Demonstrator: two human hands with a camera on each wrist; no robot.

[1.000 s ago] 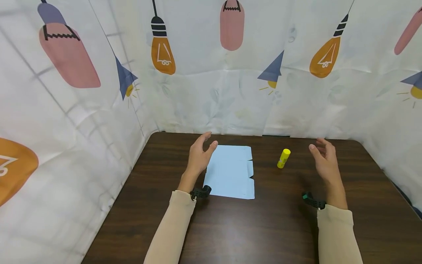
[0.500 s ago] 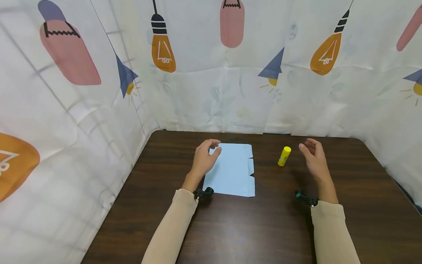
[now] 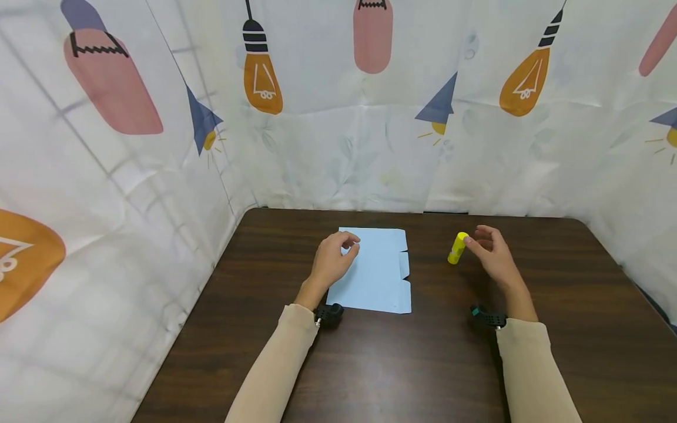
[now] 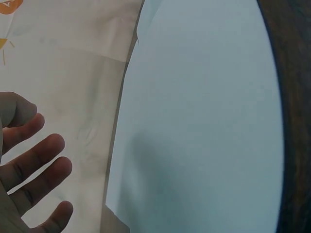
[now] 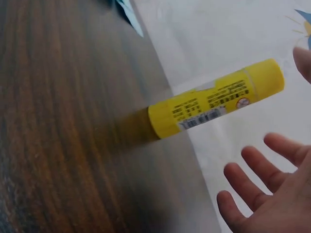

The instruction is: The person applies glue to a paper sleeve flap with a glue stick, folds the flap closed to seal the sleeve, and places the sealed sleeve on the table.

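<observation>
A light blue sheet of card, with cut notches along its right side, lies flat on the dark wooden table. Over its left part hovers my left hand, fingers relaxed and holding nothing; the left wrist view shows the card beside those loose fingers. A yellow glue stick stands upright to the right of the card. My right hand is just right of it, thumb near its cap. In the right wrist view the fingers are spread around the glue stick without gripping it.
A white printed cloth hangs behind the table's far edge and along the left side. Dark bands circle both wrists.
My right hand has moved left, up close to the glue stick. My left hand has come slightly right and lower over the card. The card and glue stick stay in place.
</observation>
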